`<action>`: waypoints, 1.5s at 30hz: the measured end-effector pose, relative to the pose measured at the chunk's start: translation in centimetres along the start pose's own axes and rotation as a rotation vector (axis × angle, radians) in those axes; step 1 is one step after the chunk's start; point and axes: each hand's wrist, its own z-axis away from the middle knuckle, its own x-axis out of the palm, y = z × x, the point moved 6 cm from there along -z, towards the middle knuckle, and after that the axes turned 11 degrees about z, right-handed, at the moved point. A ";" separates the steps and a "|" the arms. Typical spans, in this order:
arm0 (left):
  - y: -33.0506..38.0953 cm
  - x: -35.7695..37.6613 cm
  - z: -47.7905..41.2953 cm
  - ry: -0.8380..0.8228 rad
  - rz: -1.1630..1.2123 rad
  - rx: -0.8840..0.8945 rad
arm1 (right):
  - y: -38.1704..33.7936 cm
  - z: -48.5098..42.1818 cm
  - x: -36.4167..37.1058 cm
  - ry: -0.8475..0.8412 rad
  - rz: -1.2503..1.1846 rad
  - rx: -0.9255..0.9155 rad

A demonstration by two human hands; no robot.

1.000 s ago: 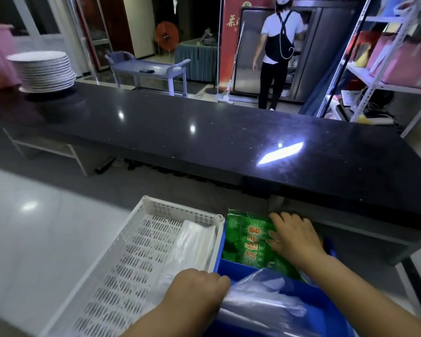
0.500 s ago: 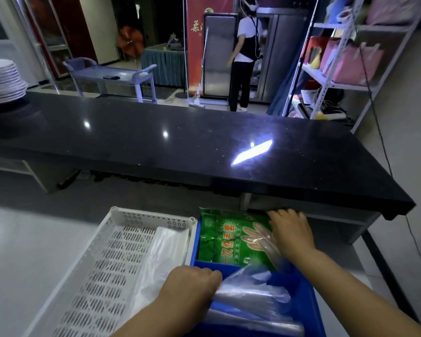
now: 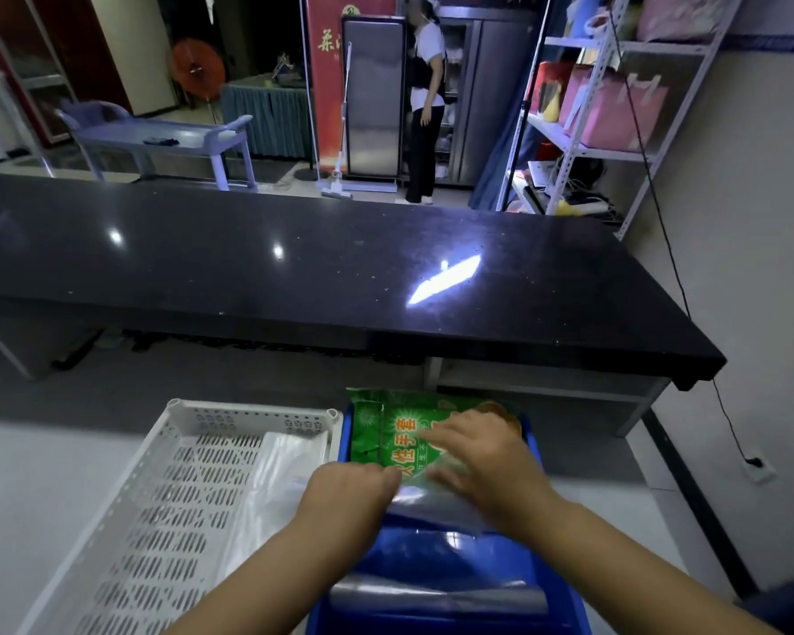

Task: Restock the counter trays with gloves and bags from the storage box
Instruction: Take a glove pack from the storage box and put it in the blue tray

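A white perforated tray [image 3: 157,497] sits on the pale lower counter, with clear plastic bags [image 3: 280,474] lying along its right side. Right beside it is a blue tray [image 3: 413,556]. A green packet of disposable gloves [image 3: 381,433] lies at the blue tray's far end, and a clear plastic sheet [image 3: 436,501] covers its near edge. My left hand [image 3: 349,492] is curled at the blue tray's left wall, pinching the edge of that clear plastic. My right hand [image 3: 477,456] rests flat, fingers spread, on the packet and the plastic. More clear plastic [image 3: 436,593] lies nearer me.
A long black counter [image 3: 294,268] runs across behind the trays. Beyond it a person [image 3: 425,107] stands at a steel cabinet. A grey plastic cart [image 3: 157,139] is at the back left, and a metal shelf rack [image 3: 606,107] with pink bags at the right.
My right hand slid from the packet's far end toward me onto its middle. My left hand moved forward, and the bunched clear plastic now lies flatter. The view swung right.
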 end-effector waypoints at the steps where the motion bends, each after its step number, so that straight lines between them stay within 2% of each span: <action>1: 0.1 0.1 -0.4 0.002 0.024 -0.005 | -0.9 0.3 0.5 -0.112 0.046 -0.033; 2: 0.2 0.1 -0.9 0.012 0.044 -0.011 | -1.3 0.6 0.8 -0.215 0.072 -0.037; 3: 0.4 0.0 -1.4 0.028 0.067 -0.017 | -1.3 0.9 1.1 -0.250 0.073 -0.026; 6: 1.3 -0.7 -3.0 0.067 0.127 0.007 | 0.0 1.1 0.6 -0.084 0.116 0.005; 9: 0.4 -0.7 -4.4 0.039 0.077 -0.042 | 2.6 1.0 0.6 -0.028 0.206 0.086; 13: -2.0 0.3 -5.3 -0.051 0.015 -0.104 | 5.1 1.8 3.4 -0.248 0.205 0.188; 17: -0.6 1.4 -5.2 0.001 0.168 0.104 | 5.6 2.9 7.6 -0.545 0.046 0.252; 20: 0.2 2.5 -5.3 -0.014 0.215 0.091 | 5.6 2.9 8.6 -0.638 -0.014 0.262; 23: -0.2 3.3 -5.7 -0.038 0.204 0.021 | 6.0 2.8 8.1 -0.610 -0.087 0.254; 27: 0.3 4.1 -6.6 -0.123 0.197 0.008 | 5.4 2.2 5.8 -0.322 -0.001 0.072; 29: 0.8 4.5 -6.8 -0.164 0.206 0.015 | 4.8 2.4 5.5 -0.258 0.000 -0.005; 33: 0.2 4.4 -6.5 -0.111 0.293 0.010 | 5.3 3.2 6.6 -0.348 -0.040 -0.005; 36: -1.5 3.4 -5.3 0.022 0.370 -0.020 | 5.8 3.4 6.2 -0.321 -0.041 0.006; 38: -2.0 3.0 -4.7 0.054 0.382 0.000 | 5.9 3.5 6.2 -0.319 -0.047 0.005; 42: -1.5 3.6 -4.6 -0.047 0.301 0.052 | 6.2 4.2 6.9 -0.422 -0.112 0.046; 45: -1.5 4.1 -4.8 -0.107 0.240 0.014 | 6.1 4.3 7.5 -0.530 -0.130 0.029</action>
